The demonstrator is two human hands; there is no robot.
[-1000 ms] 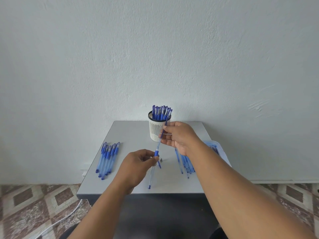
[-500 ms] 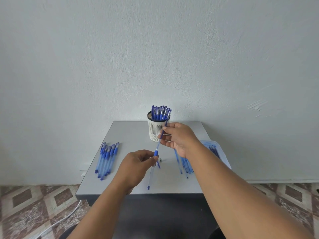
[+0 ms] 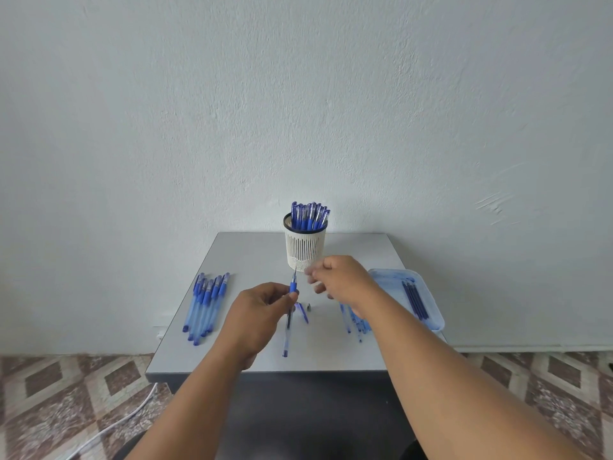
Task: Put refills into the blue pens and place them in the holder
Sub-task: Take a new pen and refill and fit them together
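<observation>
Pen (image 3: pixel 289 313) upright in left hand (image 3: pixel 262 310), right hand (image 3: pixel 341 280) blurred alongside.

a small grey table (image 3: pixel 252 260) stands against the wall. at its far edge sits a white slotted holder (image 3: pixel 305 249) full of blue pens. on the left lies a row of blue pens (image 3: pixel 205 307) side by side. near the middle — a loose pen cap (image 3: pixel 302 312) and a small metal tip (image 3: pixel 308 307). right of these, loose pen barrels (image 3: pixel 355 323), then a pale blue tray (image 3: pixel 428 313) of refills overhanging the right edge.
</observation>
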